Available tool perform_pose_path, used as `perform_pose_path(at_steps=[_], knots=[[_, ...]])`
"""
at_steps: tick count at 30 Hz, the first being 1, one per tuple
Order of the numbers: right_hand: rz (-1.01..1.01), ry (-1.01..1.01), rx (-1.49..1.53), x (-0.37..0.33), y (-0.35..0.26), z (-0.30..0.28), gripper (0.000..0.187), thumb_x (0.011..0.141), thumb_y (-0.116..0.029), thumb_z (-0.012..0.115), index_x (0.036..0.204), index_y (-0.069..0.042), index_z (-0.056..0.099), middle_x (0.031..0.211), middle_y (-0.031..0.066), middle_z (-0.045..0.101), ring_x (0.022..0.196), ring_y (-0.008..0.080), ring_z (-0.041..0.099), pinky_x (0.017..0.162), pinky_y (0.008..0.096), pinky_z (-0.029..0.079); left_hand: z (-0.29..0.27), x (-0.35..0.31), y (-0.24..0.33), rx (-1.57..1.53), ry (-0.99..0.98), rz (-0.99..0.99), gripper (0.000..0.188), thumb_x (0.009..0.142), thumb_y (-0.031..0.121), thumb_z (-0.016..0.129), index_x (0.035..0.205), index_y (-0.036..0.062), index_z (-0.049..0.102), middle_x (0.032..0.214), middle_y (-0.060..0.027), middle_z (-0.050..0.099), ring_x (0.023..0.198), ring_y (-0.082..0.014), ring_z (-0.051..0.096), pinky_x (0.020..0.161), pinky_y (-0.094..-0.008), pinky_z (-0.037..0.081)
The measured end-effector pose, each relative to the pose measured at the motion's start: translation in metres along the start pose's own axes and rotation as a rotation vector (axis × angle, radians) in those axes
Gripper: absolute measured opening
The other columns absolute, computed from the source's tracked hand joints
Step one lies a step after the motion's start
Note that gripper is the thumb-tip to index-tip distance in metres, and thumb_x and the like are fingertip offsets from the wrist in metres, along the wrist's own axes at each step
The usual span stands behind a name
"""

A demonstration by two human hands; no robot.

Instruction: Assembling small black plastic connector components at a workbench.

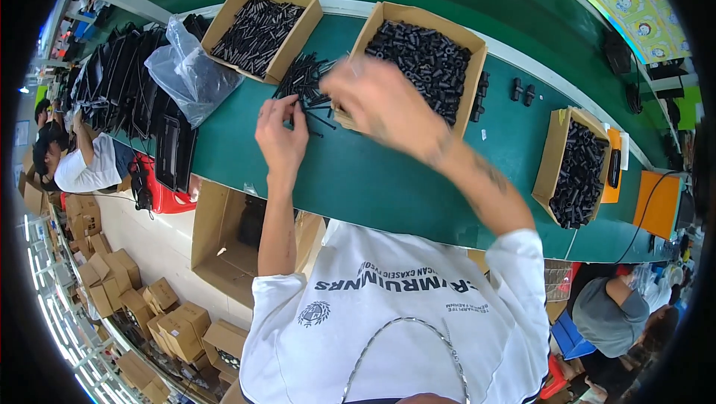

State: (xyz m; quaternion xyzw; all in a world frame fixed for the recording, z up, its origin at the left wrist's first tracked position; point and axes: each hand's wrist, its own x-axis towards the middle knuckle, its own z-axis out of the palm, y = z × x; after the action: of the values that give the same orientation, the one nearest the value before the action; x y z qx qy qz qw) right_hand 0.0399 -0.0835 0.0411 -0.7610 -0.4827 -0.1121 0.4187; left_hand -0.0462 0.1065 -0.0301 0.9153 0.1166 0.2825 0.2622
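My left hand [282, 135] is at the near edge of a loose pile of thin black rods [302, 76] on the green table. Its thumb and fingertips are drawn together, and what lies between them is too small to make out. To its right my right hand [380, 94] is smeared by motion, passing over the near-left corner of a cardboard box [473, 79] filled with short black plastic fittings [421, 53]. Its fingers are too blurred to read. A few single rods lie on the table between the hands.
A cardboard box of black rods [257, 31] stands behind the pile, beside a clear plastic bag [190, 76] and stacked black frames [119, 79]. Another box of black fittings [578, 176] stands at right. Loose fittings [522, 92] lie between boxes. Other people work at both sides.
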Motion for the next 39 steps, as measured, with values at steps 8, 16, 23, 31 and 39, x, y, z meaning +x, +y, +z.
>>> perform_pose_path(at_steps=[8,16,23,31,39], knots=[[0.327,-0.735,-0.46,0.098,0.088,0.055,0.03,0.07,-0.001,0.071,0.1,-0.003,0.069,0.106,0.0189,0.067,0.102,0.0367,0.066,0.084,0.0428,0.056,0.045,0.033,0.017,0.096,-0.143,0.204,0.03,0.079,0.006,0.067,0.107,-0.0032,0.062,0.091,-0.0174,0.059,0.091,-0.0348,0.058,0.081,-0.0433,0.05],[0.407,-0.851,-0.349,0.104,0.107,0.068,0.029,0.066,-0.005,0.079,0.092,-0.001,0.067,0.099,0.0187,0.069,0.094,0.0339,0.068,0.075,0.0404,0.056,0.055,0.043,0.007,0.176,-0.225,0.215,0.039,0.074,-0.003,0.061,0.111,-0.0091,0.052,0.095,-0.0227,0.057,0.089,-0.0397,0.057,0.08,-0.0478,0.049],[0.337,-0.848,-0.311,0.087,0.111,0.064,0.026,0.07,-0.012,0.076,0.092,-0.002,0.066,0.103,0.0195,0.062,0.098,0.035,0.064,0.08,0.0419,0.053,0.02,0.034,0.023,-0.141,-0.109,0.078,0.03,0.083,-0.009,0.058,0.113,-0.0051,0.059,0.093,-0.0159,0.057,0.081,-0.0292,0.06,0.073,-0.0387,0.051],[0.282,-0.897,-0.143,0.094,0.099,0.048,0.019,0.067,-0.007,0.079,0.077,0.002,0.066,0.077,0.0169,0.069,0.075,0.03,0.069,0.065,0.0389,0.054,-0.013,-0.005,0.015,-0.837,-0.044,-0.459,0.012,0.091,-0.002,0.063,0.102,-0.004,0.063,0.089,-0.0079,0.065,0.081,-0.0129,0.065,0.073,-0.0231,0.05],[0.133,-0.438,0.457,0.051,0.058,-0.007,0.012,0.087,-0.009,0.068,0.096,-0.002,0.071,0.084,0.0076,0.066,0.079,0.018,0.064,0.071,0.0317,0.051,-0.033,-0.038,0.027,-1.251,0.121,-0.731,0.014,0.091,0.002,0.066,0.103,-0.0037,0.064,0.095,-0.0128,0.068,0.085,-0.0187,0.068,0.076,-0.0269,0.053]])
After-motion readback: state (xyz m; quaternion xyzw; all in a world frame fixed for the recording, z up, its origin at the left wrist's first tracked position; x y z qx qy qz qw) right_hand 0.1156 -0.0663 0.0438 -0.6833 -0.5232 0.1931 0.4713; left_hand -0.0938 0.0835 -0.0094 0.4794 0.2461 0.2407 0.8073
